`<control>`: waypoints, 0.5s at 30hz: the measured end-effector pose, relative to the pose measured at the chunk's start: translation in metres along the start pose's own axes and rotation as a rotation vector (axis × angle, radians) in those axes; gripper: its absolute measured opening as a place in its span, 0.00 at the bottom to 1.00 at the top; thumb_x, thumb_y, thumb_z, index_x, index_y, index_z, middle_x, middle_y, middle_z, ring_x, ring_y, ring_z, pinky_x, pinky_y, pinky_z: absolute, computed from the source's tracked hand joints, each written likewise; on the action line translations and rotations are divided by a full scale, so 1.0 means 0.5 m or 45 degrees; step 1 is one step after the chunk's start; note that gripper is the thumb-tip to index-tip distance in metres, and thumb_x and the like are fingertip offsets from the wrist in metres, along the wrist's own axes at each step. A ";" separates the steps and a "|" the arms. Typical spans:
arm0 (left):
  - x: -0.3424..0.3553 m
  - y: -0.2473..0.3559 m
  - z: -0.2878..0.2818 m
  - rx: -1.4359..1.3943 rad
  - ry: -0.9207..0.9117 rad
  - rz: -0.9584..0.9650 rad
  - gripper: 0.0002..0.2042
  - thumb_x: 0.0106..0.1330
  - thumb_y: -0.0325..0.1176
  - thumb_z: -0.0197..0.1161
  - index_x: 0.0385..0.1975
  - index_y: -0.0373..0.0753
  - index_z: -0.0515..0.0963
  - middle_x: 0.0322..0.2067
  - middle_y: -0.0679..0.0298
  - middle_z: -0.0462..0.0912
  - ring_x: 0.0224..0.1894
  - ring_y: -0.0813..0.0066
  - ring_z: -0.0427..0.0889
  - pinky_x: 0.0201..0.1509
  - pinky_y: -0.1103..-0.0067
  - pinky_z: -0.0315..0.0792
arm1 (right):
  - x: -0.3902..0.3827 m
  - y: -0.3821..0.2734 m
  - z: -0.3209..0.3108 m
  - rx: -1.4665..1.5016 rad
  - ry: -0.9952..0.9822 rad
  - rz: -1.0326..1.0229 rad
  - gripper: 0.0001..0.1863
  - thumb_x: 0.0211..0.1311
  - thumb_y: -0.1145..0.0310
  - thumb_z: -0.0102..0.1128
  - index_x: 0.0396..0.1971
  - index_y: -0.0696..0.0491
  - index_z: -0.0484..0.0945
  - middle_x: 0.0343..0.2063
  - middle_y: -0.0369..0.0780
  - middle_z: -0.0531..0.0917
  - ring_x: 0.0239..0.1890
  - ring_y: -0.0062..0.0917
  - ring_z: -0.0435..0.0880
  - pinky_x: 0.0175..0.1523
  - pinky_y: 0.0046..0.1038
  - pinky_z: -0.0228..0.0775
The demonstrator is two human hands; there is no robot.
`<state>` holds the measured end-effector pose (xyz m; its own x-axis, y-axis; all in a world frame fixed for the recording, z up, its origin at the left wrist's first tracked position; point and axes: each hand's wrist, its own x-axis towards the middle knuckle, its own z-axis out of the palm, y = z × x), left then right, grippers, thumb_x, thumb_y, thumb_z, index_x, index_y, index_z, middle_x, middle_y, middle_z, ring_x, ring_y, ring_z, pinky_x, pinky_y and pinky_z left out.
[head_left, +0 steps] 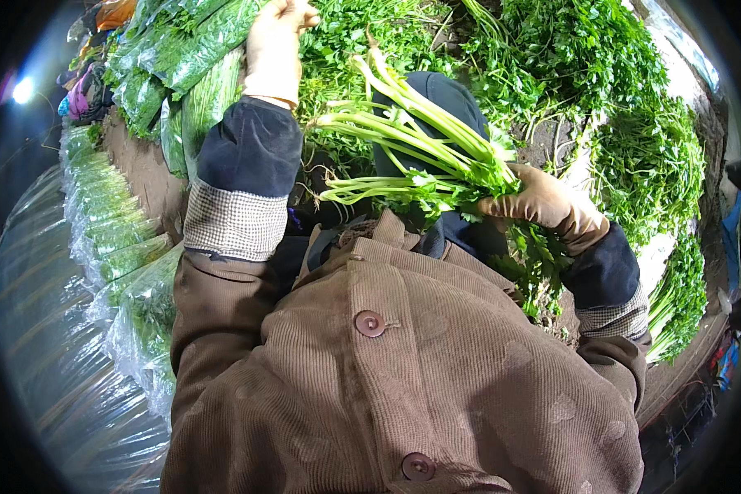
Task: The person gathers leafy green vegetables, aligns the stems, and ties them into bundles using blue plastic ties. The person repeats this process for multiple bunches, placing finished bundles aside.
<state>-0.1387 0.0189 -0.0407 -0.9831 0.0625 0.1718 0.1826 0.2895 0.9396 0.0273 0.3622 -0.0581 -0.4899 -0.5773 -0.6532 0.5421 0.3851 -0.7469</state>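
Observation:
My left hand point(278, 49), in a pale glove, is raised at the top edge beside plastic-bagged greens point(202, 45). Its fingers are curled; whatever they hold, if anything, I cannot make out. My right hand point(539, 202), in a tan glove, grips a bunch of leafy celery-like stalks point(420, 136) by the leafy end. The pale stalks and stringy roots point left, across a dark-clad knee point(440, 95). More leaves hang below the right hand.
Loose leafy greens point(568, 58) are heaped ahead and along the right on bare soil point(144, 169). A row of plastic-wrapped bunches point(115, 230) runs down the left beside shiny plastic sheeting point(45, 329). Coloured bags or cloths point(90, 86) lie at the upper left.

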 end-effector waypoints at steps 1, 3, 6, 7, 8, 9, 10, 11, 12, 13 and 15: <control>0.012 -0.005 -0.025 0.042 0.063 -0.015 0.08 0.69 0.35 0.61 0.39 0.37 0.79 0.33 0.68 0.82 0.39 0.79 0.79 0.54 0.79 0.69 | 0.000 -0.001 0.000 0.000 0.002 0.015 0.24 0.61 0.56 0.71 0.50 0.55 0.79 0.25 0.36 0.83 0.29 0.20 0.81 0.40 0.26 0.71; -0.005 -0.031 -0.035 0.216 -0.081 -0.241 0.14 0.64 0.33 0.63 0.49 0.36 0.77 0.37 0.66 0.82 0.44 0.76 0.79 0.57 0.77 0.68 | -0.001 -0.006 0.002 -0.051 0.038 -0.001 0.23 0.61 0.57 0.71 0.50 0.55 0.79 0.25 0.36 0.83 0.29 0.20 0.81 0.39 0.26 0.71; -0.041 -0.051 -0.024 0.136 -0.744 -0.277 0.17 0.62 0.29 0.62 0.51 0.35 0.76 0.37 0.64 0.83 0.43 0.76 0.81 0.53 0.78 0.72 | -0.001 -0.016 0.007 -0.009 0.011 0.018 0.23 0.62 0.58 0.71 0.50 0.56 0.78 0.25 0.36 0.83 0.28 0.20 0.81 0.38 0.25 0.72; -0.057 -0.055 -0.008 0.138 -0.894 -0.272 0.14 0.61 0.27 0.62 0.47 0.33 0.77 0.36 0.62 0.84 0.42 0.75 0.82 0.49 0.80 0.74 | -0.003 -0.018 0.006 0.015 0.011 0.015 0.23 0.62 0.58 0.71 0.50 0.56 0.78 0.25 0.36 0.83 0.28 0.20 0.81 0.37 0.25 0.72; -0.067 -0.055 0.009 0.017 -0.902 -0.270 0.12 0.61 0.27 0.61 0.44 0.34 0.79 0.33 0.64 0.84 0.37 0.74 0.82 0.44 0.79 0.76 | -0.003 -0.018 0.009 0.045 0.003 -0.003 0.24 0.62 0.58 0.71 0.51 0.57 0.77 0.26 0.37 0.84 0.27 0.19 0.81 0.37 0.24 0.73; -0.075 -0.052 0.022 0.139 -0.784 -0.254 0.10 0.62 0.28 0.58 0.42 0.33 0.80 0.31 0.61 0.84 0.33 0.73 0.83 0.39 0.78 0.76 | -0.004 -0.017 0.009 0.053 0.016 0.018 0.24 0.62 0.59 0.71 0.52 0.57 0.77 0.26 0.37 0.84 0.27 0.19 0.82 0.37 0.24 0.73; -0.081 -0.045 0.032 0.326 -0.640 -0.246 0.11 0.63 0.29 0.57 0.42 0.35 0.80 0.31 0.60 0.84 0.32 0.71 0.84 0.38 0.77 0.77 | -0.006 -0.013 0.010 0.048 0.045 0.037 0.24 0.61 0.59 0.71 0.52 0.57 0.77 0.27 0.37 0.84 0.27 0.19 0.82 0.37 0.24 0.73; -0.077 -0.034 0.033 0.396 -0.516 -0.116 0.11 0.64 0.30 0.56 0.43 0.36 0.80 0.31 0.59 0.84 0.31 0.69 0.84 0.38 0.76 0.77 | -0.009 -0.009 0.010 0.054 0.059 0.024 0.24 0.61 0.59 0.71 0.53 0.57 0.77 0.27 0.37 0.85 0.28 0.18 0.82 0.37 0.24 0.73; -0.073 -0.021 0.031 0.864 -0.366 0.088 0.11 0.65 0.34 0.57 0.44 0.41 0.81 0.32 0.56 0.85 0.30 0.63 0.85 0.37 0.71 0.77 | -0.010 -0.002 0.010 0.013 0.088 0.094 0.26 0.61 0.60 0.72 0.55 0.56 0.76 0.26 0.36 0.85 0.28 0.18 0.83 0.37 0.24 0.74; -0.063 -0.008 0.020 1.045 -0.265 0.159 0.13 0.66 0.29 0.59 0.49 0.44 0.81 0.33 0.65 0.85 0.33 0.75 0.82 0.39 0.76 0.75 | -0.013 0.005 0.010 0.076 0.062 0.047 0.26 0.61 0.59 0.72 0.55 0.56 0.75 0.26 0.36 0.85 0.28 0.18 0.83 0.37 0.24 0.74; -0.025 0.026 -0.032 1.073 0.107 0.026 0.10 0.67 0.33 0.62 0.47 0.45 0.83 0.38 0.63 0.86 0.39 0.75 0.84 0.43 0.77 0.76 | -0.013 0.021 0.011 0.194 0.012 -0.045 0.27 0.61 0.59 0.72 0.56 0.56 0.75 0.24 0.35 0.85 0.27 0.18 0.83 0.36 0.23 0.74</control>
<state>-0.1243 0.0066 -0.0258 -0.9709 0.0135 0.2390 0.1129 0.9063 0.4073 0.0397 0.3661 -0.0608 -0.5166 -0.5812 -0.6288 0.6215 0.2506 -0.7422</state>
